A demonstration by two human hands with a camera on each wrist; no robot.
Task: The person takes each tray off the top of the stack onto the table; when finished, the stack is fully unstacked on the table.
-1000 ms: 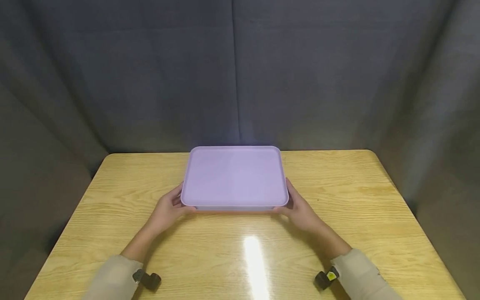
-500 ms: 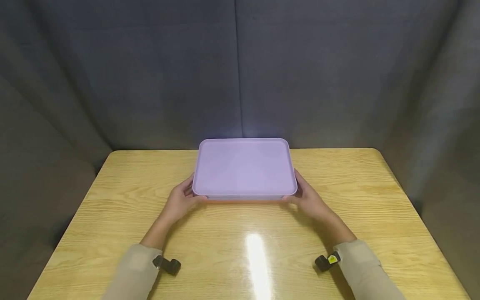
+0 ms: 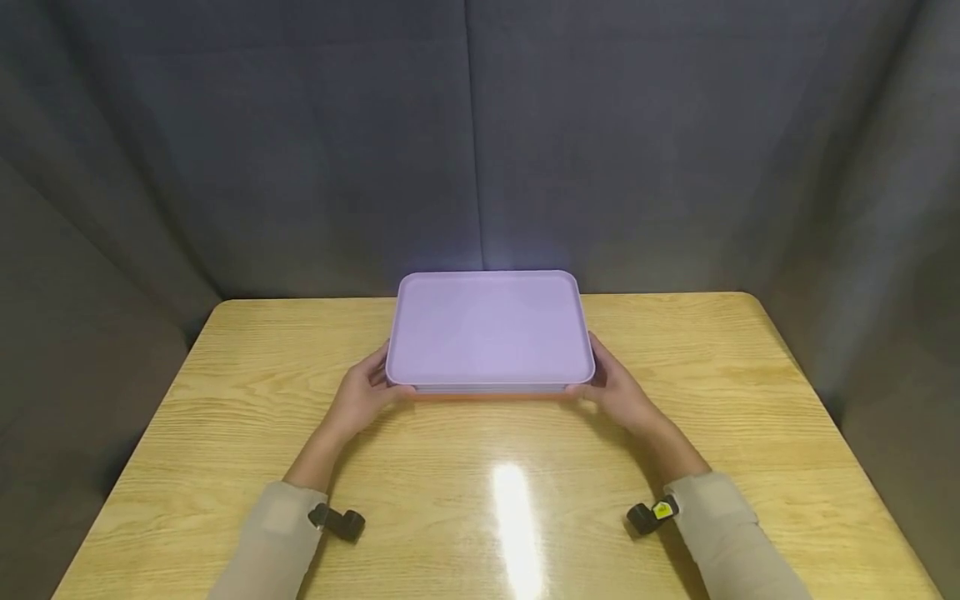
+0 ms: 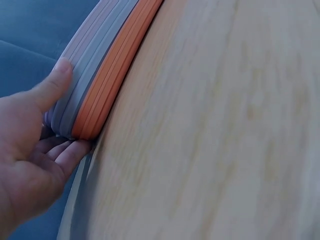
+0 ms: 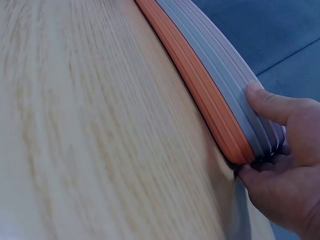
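A stack of several trays, lilac ones on top and orange ones beneath, is held over the far middle of the wooden table. My left hand grips its near left corner, thumb on the rim, fingers under it. My right hand grips the near right corner the same way. In the left wrist view the left hand clasps the tray stack. In the right wrist view the right hand clasps the tray stack.
A dark grey curtain closes off the back and both sides right behind the table. Bare tabletop with a bright glare spot lies between my forearms. Beige sleeves and small wrist cameras show at the bottom.
Both hands have carried the tray stack away from me toward the table's far edge and slightly to the right. The grip on both corners is unchanged.
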